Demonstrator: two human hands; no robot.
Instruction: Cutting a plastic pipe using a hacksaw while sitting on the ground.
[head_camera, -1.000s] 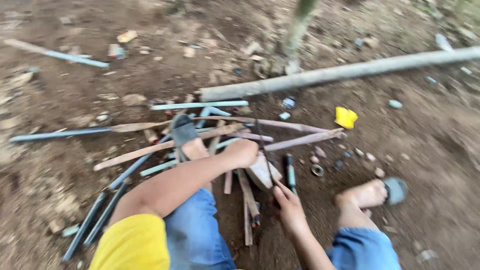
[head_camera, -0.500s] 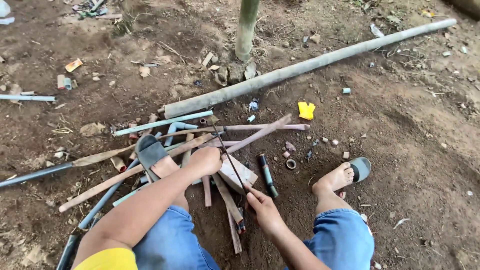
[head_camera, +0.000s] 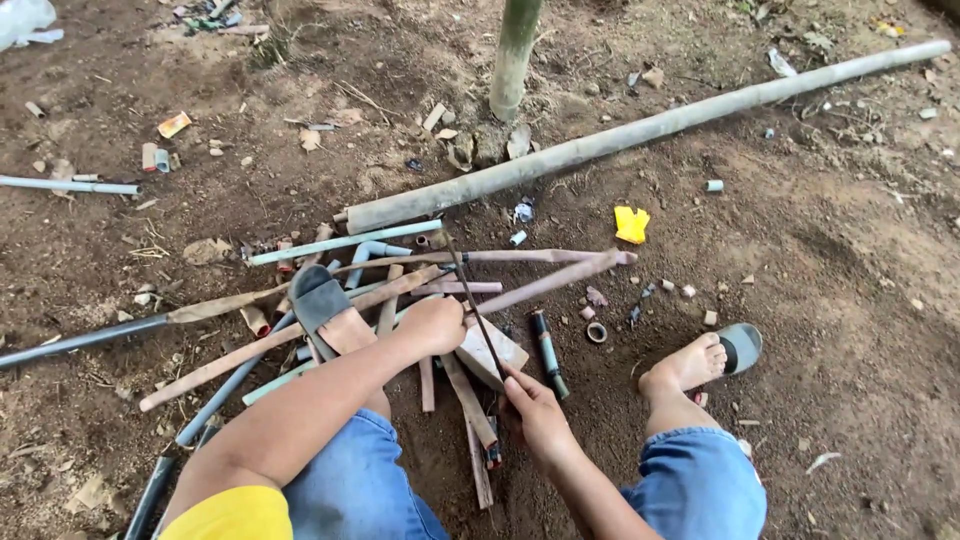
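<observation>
I squat over a pile of pipes and sticks on bare soil. My left hand (head_camera: 432, 325) presses down on a flat pale wooden block (head_camera: 492, 352) that lies on the pile. A thin dark rod or blade (head_camera: 472, 300) runs from the fingers of my right hand (head_camera: 535, 405) up and away over the block. My right hand is closed on its near end. A short dark tube (head_camera: 547, 352) lies just right of the block. Brown sticks (head_camera: 545, 285) and pale blue pipes (head_camera: 345, 243) cross under my left forearm.
A long grey pole (head_camera: 640, 130) lies diagonally beyond the pile, beside an upright green bamboo stem (head_camera: 515, 50). A yellow scrap (head_camera: 631, 224) and a small ring (head_camera: 596, 332) lie to the right. My sandalled feet (head_camera: 735, 347) flank the pile. Litter dots the soil.
The view has tilted up and steadied, so the pile sits lower in frame. Both hands stay on the block and the thin rod; my right hand has shifted slightly toward me.
</observation>
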